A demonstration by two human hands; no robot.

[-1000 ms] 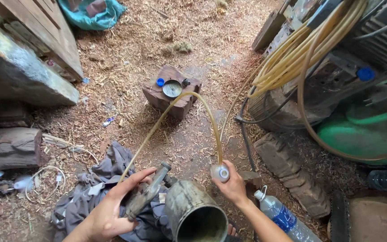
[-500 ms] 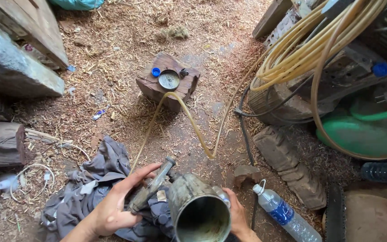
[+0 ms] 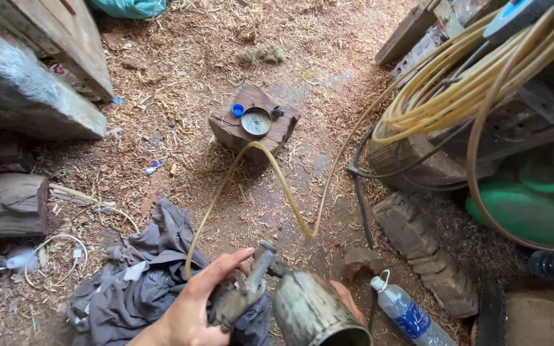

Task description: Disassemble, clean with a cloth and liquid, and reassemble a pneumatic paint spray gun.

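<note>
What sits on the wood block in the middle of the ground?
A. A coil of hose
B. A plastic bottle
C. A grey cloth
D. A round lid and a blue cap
D: the wood block carries a round lid and a small blue cap; the bottle and cloth lie on the ground.

Soft, even daylight lit the sawdust floor (image 3: 181, 96) with faint shadows, no glare, slight edge distortion and mostly sharp focus.
</note>
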